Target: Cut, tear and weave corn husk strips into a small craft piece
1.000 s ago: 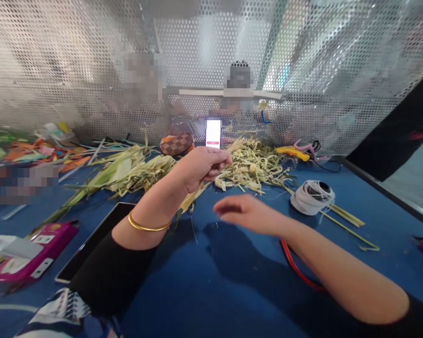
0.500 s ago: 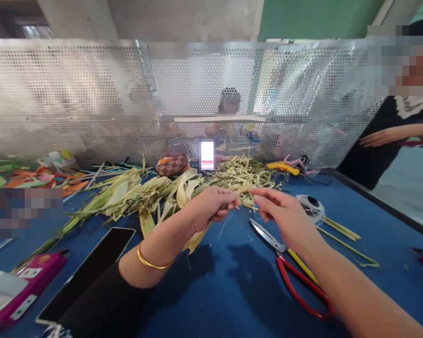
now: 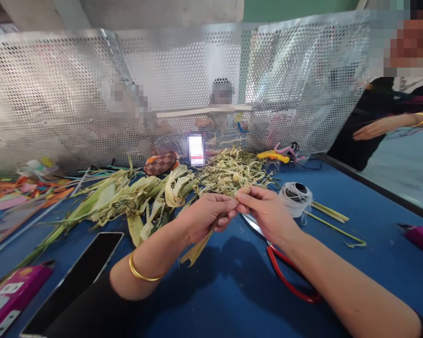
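Observation:
My left hand (image 3: 211,211) is closed round a strip of dried corn husk (image 3: 196,251), whose loose end hangs below the fist. Thumb and fingers of my right hand (image 3: 264,206) pinch the husk's upper end, touching the left fingertips. Under my right wrist lie red-handled scissors (image 3: 280,274), partly covered by the forearm. Beyond both hands is a heap of shredded husk (image 3: 229,171). Larger husks (image 3: 127,199) with stalks are spread to the left, and a spool of white thread (image 3: 296,199) stands right of my right hand.
A black phone (image 3: 79,272) and a purple power strip (image 3: 16,293) lie at left. A perforated metal screen (image 3: 183,61) closes off the back, where a checkered pouch (image 3: 161,163) and a yellow tool (image 3: 273,156) lie. Stalks (image 3: 329,211) lie at right; another person's hand (image 3: 375,128) is beyond the table edge.
My right hand has come in to the left hand and closed on the husk's upper end. The view has shifted slightly. At right, the other person's arm has moved.

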Demonstrator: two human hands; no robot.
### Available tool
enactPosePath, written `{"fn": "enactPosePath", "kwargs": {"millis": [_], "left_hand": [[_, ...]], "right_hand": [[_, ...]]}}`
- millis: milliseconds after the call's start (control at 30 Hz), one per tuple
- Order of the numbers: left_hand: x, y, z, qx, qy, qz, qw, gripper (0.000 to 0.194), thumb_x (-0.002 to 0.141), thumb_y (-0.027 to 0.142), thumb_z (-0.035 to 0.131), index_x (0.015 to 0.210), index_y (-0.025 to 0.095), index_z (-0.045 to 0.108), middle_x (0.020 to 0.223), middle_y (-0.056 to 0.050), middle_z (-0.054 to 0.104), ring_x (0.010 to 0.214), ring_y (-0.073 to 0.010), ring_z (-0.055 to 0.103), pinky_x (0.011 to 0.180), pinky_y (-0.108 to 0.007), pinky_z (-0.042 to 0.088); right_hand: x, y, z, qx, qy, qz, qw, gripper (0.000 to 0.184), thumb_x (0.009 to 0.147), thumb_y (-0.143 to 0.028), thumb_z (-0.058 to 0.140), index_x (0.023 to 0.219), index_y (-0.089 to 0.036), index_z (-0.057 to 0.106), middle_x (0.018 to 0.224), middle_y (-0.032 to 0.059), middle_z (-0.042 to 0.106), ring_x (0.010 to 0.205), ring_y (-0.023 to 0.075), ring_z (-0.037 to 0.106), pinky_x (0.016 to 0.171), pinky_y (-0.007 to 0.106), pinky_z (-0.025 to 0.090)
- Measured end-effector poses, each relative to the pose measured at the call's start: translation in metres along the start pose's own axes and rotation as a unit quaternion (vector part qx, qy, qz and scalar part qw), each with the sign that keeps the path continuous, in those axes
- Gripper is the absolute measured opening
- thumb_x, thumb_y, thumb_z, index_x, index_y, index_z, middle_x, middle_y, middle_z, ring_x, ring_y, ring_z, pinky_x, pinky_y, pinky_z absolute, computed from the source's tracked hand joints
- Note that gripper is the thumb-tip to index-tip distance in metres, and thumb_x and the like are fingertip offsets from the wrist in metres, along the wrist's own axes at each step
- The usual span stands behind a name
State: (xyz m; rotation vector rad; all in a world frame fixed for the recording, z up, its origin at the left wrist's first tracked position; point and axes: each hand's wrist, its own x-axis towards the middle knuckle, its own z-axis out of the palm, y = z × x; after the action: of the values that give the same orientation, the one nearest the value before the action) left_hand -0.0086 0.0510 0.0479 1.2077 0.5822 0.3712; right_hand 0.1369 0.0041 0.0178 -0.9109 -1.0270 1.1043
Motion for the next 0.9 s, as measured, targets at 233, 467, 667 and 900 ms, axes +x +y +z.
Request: {"fn": "enactPosePath", "kwargs": {"millis": [233, 467, 667, 900], "left_hand": [[0.001, -0.001, -0.003, 0.031, 0.015, 0.004, 0.999, 0.018, 0.073, 0.03, 0.067, 0.073, 0.012, 0.064, 0.057, 0.004, 0.049, 0.042, -0.0037, 0.039, 0.042, -0.019, 0.036], [0.003, 0.004, -0.005, 0.038, 0.084, 0.024, 0.995, 0.012, 0.078, 0.02, 0.06, 0.069, 0.012, 0.063, 0.053, 0.005, 0.048, 0.04, -0.0046, 0.041, 0.042, -0.019, 0.039], [0.003, 0.007, -0.005, 0.015, 0.087, 0.025, 0.996, 0.012, 0.078, 0.016, 0.059, 0.067, 0.011, 0.061, 0.052, 0.005, 0.047, 0.04, -0.0037, 0.04, 0.039, -0.016, 0.035], [0.007, 0.002, -0.01, -0.012, 0.072, 0.013, 0.997, 0.01, 0.074, 0.019, 0.065, 0.07, 0.011, 0.062, 0.053, 0.005, 0.046, 0.042, -0.0034, 0.038, 0.039, -0.016, 0.034]], "right_hand": [[0.001, 0.003, -0.003, 0.006, -0.019, 0.041, 0.999, 0.021, 0.067, -0.034, 0.074, 0.061, -0.018, 0.061, 0.054, -0.0039, 0.054, 0.055, 0.0104, 0.047, 0.057, 0.027, 0.035], [0.004, -0.012, -0.009, 0.003, -0.006, 0.072, 0.997, 0.018, 0.064, -0.028, 0.075, 0.077, -0.018, 0.067, 0.068, -0.0029, 0.06, 0.052, 0.0063, 0.046, 0.052, 0.023, 0.038], [0.0, -0.008, -0.007, -0.044, -0.096, 0.165, 0.981, 0.027, 0.063, -0.027, 0.075, 0.085, -0.017, 0.066, 0.077, 0.0006, 0.066, 0.052, 0.007, 0.055, 0.049, 0.021, 0.043], [0.002, 0.007, -0.007, -0.061, -0.043, 0.155, 0.985, 0.026, 0.061, -0.036, 0.077, 0.073, -0.015, 0.066, 0.056, -0.004, 0.057, 0.048, 0.0071, 0.052, 0.048, 0.022, 0.043]]}}
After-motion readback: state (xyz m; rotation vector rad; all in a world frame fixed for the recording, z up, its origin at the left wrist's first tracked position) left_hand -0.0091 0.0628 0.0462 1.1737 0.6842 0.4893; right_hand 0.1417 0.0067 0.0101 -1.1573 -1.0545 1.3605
